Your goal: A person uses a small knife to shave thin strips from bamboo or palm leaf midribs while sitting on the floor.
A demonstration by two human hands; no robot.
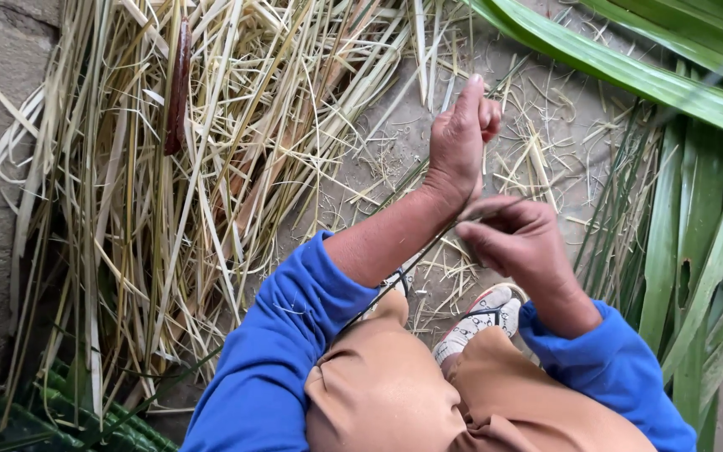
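Pinching a thin dark strip [428,251], the right hand [519,238] has thumb and fingers closed on its upper end. Left hand [460,138] raised just above, fingers curled loosely, forefinger straight up; whether it grips anything cannot be told. Strip runs from the right fingertips down-left across the left wrist toward the knees. Dry straw pile [177,167] on the ground at left; green leaves [696,234] at right.

Head-worn camera, looking steeply down, close over hands [495,192], ground [395,151]
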